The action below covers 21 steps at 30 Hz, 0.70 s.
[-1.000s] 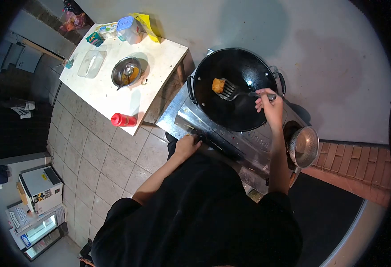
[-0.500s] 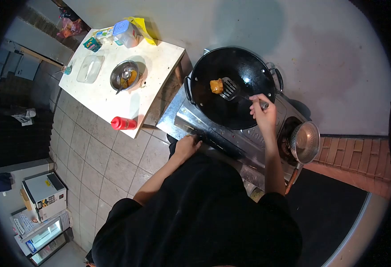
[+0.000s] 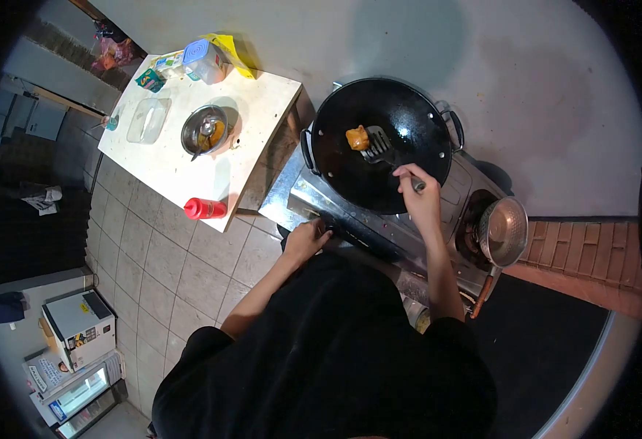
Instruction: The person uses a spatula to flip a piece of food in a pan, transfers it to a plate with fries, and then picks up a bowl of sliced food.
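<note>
My right hand (image 3: 421,193) is wrapped around the handle of a slotted spatula (image 3: 381,147). The blade lies in a black wok (image 3: 368,192), against a browned piece of food (image 3: 357,137). The wok has two loop handles and stands on a steel gas stove (image 3: 350,216). At the stove's front left, my left hand (image 3: 306,240) is closed, with its fingertips at the front panel. Whatever those fingers grip is hidden.
On the right burner sits a small hammered saucepan (image 3: 502,232). A white table (image 3: 171,168) at left carries a metal bowl (image 3: 205,150) with a spoon and yellow-orange food, a clear tray (image 3: 148,121), a lidded plastic container (image 3: 205,63) and a red squeeze bottle (image 3: 205,208).
My right hand has shifted a little left and down, swinging the spatula handle with it. The food piece stays almost in place at the blade. My left hand has stayed at the stove front.
</note>
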Tool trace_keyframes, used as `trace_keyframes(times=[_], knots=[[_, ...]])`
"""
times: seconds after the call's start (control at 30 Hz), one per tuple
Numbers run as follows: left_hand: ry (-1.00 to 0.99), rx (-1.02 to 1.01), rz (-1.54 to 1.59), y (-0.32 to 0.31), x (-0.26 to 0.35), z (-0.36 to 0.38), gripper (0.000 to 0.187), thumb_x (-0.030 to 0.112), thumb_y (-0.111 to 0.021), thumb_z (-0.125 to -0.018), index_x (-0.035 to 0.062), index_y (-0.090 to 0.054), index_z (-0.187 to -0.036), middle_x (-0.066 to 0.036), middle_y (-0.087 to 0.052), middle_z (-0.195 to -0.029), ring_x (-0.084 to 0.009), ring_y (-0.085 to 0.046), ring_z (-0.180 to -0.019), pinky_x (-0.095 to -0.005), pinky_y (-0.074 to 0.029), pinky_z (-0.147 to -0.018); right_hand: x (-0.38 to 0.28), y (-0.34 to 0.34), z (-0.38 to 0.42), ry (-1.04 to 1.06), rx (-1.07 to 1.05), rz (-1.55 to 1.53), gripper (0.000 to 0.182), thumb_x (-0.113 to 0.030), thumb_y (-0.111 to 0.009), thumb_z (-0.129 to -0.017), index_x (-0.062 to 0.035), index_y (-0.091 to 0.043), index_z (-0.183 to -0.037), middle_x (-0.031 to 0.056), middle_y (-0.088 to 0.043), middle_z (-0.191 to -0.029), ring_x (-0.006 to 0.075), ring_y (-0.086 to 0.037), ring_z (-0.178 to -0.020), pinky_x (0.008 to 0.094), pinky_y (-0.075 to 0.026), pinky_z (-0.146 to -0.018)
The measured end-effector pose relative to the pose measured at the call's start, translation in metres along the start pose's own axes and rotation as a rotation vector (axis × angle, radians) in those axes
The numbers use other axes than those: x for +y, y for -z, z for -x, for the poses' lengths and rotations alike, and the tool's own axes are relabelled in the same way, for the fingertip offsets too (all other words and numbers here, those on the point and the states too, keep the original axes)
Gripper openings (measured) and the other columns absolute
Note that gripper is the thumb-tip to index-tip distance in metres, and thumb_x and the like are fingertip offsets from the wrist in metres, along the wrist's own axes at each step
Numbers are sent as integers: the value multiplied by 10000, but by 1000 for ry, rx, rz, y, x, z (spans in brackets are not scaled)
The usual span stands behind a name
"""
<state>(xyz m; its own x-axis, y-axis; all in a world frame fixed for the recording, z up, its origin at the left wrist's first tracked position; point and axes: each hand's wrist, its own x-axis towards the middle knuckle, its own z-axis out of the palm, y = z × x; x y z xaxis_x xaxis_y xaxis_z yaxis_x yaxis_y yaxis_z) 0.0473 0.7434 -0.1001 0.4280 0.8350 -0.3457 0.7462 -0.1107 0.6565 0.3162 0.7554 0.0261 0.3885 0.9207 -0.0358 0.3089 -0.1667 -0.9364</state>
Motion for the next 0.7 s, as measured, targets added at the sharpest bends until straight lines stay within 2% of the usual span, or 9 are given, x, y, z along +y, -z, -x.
trace_keyframes(times=[0.03,0.17,0.23,0.33,0.43,0.5,0.57,0.7], knots=[[-13,-20,-33,-3,-2,-1,323,369,-645,-860,48,-617,-861,-162,-672,-766,-349,-666,-760,-452,-528,-676,-3,-1,2,75,-42,53,154,-115,-557,-943,-10,-647,-878,20,-602,-686,70,-542,-598,227,-422,-577],[-21,-51,-77,-6,2,-2,329,375,-649,-852,47,-627,-879,-164,-670,-767,-355,-664,-758,-453,-530,-676,6,-3,-4,7,0,-130,139,-98,-555,-937,-8,-634,-867,38,-611,-716,76,-558,-629,230,-426,-596],[-30,-32,-88,-9,-1,-4,317,355,-658,-854,39,-640,-857,-160,-661,-752,-349,-653,-739,-453,-513,-667,-7,-4,4,94,-14,65,129,-97,-563,-928,1,-620,-866,63,-625,-746,100,-598,-693,248,-449,-656],[-34,-37,-100,-10,-1,-5,309,350,-657,-853,41,-654,-851,-163,-665,-767,-350,-655,-749,-457,-515,-674,-8,-1,6,-17,-67,23,125,-98,-568,-919,8,-611,-868,90,-631,-757,135,-629,-753,264,-464,-723],[-17,-61,-112,-10,0,-5,314,362,-641,-855,50,-668,-873,-173,-681,-810,-358,-668,-785,-462,-537,-693,-8,-3,5,54,19,96,120,-97,-566,-916,9,-605,-874,107,-631,-765,163,-641,-768,281,-470,-747],[-13,-68,-123,-10,0,-4,314,361,-636,-859,51,-680,-879,-176,-684,-823,-360,-670,-792,-462,-538,-696,-13,-2,7,57,-3,100,117,-94,-564,-916,7,-604,-873,109,-632,-765,168,-642,-764,282,-470,-743],[-34,-65,-125,-13,-2,-4,291,323,-649,-863,34,-679,-859,-163,-659,-731,-344,-651,-735,-456,-510,-673,-14,-1,9,65,-27,108,115,-92,-561,-916,5,-604,-872,112,-634,-764,173,-644,-761,284,-470,-739],[-45,-48,-158,-14,-3,-4,295,328,-636,-871,38,-690,-871,-167,-664,-737,-346,-655,-741,-457,-517,-681,-20,0,17,30,-44,110,110,-86,-561,-914,6,-603,-871,113,-637,-773,179,-655,-774,286,-473,-735]])
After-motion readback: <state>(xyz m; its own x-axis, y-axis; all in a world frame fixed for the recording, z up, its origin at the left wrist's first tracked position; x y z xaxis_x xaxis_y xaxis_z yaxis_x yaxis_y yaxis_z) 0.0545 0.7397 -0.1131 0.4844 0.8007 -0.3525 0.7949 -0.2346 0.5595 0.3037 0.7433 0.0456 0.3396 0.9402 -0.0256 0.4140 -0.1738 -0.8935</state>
